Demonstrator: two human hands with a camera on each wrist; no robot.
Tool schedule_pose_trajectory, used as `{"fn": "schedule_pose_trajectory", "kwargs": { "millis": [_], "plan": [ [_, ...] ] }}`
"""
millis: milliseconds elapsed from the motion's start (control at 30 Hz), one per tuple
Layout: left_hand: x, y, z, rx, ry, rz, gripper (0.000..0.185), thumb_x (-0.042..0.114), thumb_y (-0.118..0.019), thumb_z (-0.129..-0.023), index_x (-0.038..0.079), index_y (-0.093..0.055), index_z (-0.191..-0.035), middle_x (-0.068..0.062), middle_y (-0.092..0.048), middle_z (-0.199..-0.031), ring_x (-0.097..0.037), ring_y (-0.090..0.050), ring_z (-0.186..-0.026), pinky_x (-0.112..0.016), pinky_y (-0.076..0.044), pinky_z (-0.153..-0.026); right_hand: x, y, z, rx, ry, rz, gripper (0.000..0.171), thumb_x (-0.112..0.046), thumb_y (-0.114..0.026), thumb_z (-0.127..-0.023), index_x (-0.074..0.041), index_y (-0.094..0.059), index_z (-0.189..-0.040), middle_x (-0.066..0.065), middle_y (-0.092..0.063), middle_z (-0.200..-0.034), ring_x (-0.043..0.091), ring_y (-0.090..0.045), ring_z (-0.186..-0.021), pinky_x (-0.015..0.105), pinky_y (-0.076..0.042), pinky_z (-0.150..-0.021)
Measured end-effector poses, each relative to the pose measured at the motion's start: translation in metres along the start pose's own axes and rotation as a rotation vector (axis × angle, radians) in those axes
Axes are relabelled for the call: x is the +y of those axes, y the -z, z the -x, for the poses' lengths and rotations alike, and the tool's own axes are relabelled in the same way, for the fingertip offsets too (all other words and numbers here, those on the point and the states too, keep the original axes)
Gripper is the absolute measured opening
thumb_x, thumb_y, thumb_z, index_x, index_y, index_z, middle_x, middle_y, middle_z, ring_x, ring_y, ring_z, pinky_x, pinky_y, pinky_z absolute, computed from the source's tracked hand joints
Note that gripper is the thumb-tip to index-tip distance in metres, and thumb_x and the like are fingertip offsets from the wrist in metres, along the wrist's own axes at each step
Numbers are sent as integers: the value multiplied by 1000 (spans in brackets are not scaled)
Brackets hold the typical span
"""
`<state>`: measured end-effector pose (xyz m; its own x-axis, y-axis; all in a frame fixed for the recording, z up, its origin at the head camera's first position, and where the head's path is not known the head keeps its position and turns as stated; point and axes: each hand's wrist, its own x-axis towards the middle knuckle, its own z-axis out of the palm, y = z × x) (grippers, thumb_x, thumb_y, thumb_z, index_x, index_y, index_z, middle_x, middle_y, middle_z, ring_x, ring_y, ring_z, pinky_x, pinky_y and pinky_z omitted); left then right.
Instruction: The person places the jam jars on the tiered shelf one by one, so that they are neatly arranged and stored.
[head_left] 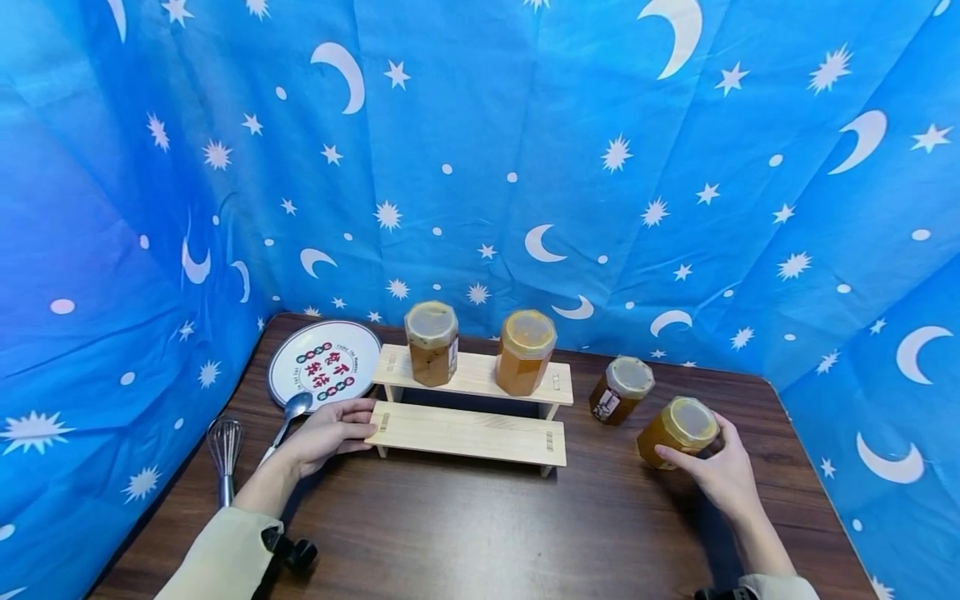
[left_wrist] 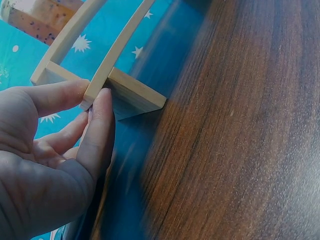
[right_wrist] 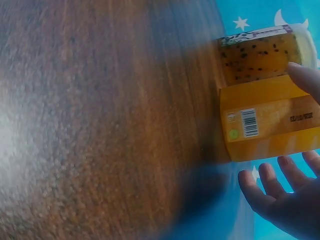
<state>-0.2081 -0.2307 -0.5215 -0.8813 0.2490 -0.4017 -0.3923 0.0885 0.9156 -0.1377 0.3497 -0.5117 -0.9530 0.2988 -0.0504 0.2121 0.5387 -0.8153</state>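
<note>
My left hand [head_left: 327, 435] pinches the left end of the front wooden shelf [head_left: 472, 433]; in the left wrist view, the fingers [left_wrist: 100, 120] meet at the board's corner. On the raised rear shelf [head_left: 474, 372] stand two lidded jars, a brown one [head_left: 432, 346] and an orange one [head_left: 525, 354]. At the right, my right hand [head_left: 723, 471] is spread around a honey-coloured jar [head_left: 675, 433] with a yellowish lid. The right wrist view shows the thumb over this jar's side and a gap between the other fingers and its labelled side [right_wrist: 270, 122].
A dark jar with a pale lid [head_left: 621, 390] stands between the shelves and the right hand's jar. Behind the left hand lie a printed plate [head_left: 285, 367] and a spoon [head_left: 297, 405]; a whisk [head_left: 225, 450] is near the left table edge. Blue star-patterned cloth surrounds the table [head_left: 465, 533].
</note>
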Motion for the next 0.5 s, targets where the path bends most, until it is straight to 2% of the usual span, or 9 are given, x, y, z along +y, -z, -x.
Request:
{"fn": "schedule_pose_trajectory", "kwargs": {
  "millis": [100,167,367,433,500],
  "plan": [
    [0,0,0,2,0,-2,60,0,-64,-99,-9,-39,-152,-22,-58,-129,-23,-68,-102,-37,-61,-88,2,-1,-2,-12,-9,-9,110,-35,-88,-85,2,-18,-161,32,-39,-150,47,-39,-135,71,-35,-107],
    [0,0,0,2,-3,-3,60,1,-65,-98,-9,-39,-151,-22,-58,-129,-23,-68,-102,-37,-61,-88,3,-2,-2,-18,-6,-10,109,-34,-89,-85,3,-19,-160,32,-39,-150,48,-39,-135,74,-32,-109],
    [-1,0,1,-1,-9,-4,60,1,-66,-98,-9,-39,-151,-21,-59,-128,-23,-68,-102,-37,-61,-88,6,-6,-3,-21,12,-1,107,-29,-90,-84,5,-21,-158,32,-41,-147,47,-42,-132,70,-35,-109],
    [-1,0,1,1,-10,-3,60,1,-66,-98,-9,-39,-151,-21,-59,-128,-23,-68,-102,-37,-61,-88,8,-7,-3,-16,8,7,107,-29,-90,-84,5,-22,-158,32,-42,-147,45,-43,-132,65,-38,-108],
    [-1,0,0,2,-10,-1,60,1,-66,-98,-9,-39,-151,-21,-58,-128,-23,-68,-101,-37,-61,-88,10,-8,-2,-5,1,23,105,-30,-90,-84,4,-24,-158,29,-44,-147,41,-46,-130,56,-43,-105]
  ]
}}
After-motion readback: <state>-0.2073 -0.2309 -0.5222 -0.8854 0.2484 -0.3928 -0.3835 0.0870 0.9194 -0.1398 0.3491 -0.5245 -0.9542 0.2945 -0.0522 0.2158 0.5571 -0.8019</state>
